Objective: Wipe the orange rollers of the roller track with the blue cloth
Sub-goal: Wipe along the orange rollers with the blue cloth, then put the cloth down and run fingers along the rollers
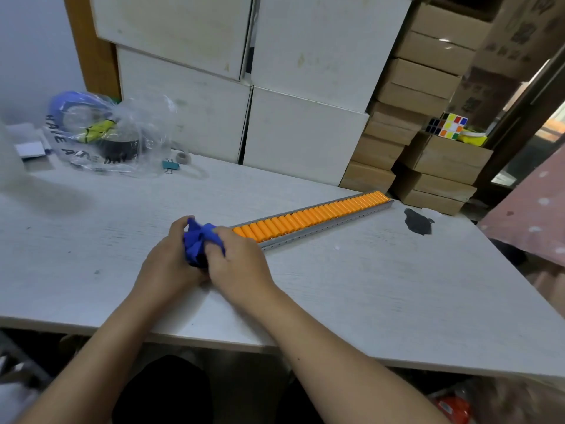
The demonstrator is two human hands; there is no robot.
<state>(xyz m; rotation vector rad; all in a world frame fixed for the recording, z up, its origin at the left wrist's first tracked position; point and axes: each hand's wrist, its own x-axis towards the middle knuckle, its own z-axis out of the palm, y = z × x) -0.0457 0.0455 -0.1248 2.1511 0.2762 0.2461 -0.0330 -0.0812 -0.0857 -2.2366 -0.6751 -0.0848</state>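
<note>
Far left of both hands, on the desk (pixel 91 240): clear plastic bag (pixel 110 133). Left hand (pixel 168 258): fingers curled round the bunched blue cloth (pixel 200 240). Right hand (pixel 237 261): pinching the same cloth from the other side. Just right of the hands: roller track (pixel 324 223), orange rollers (pixel 308 215) running away rightward; near end apparently touching the cloth. Further right: dark stain (pixel 417 221).

Crumpled blue cloth (pixel 200 240) at roller track's (pixel 324 223) near end; orange rollers (pixel 308 217) bare.
</note>
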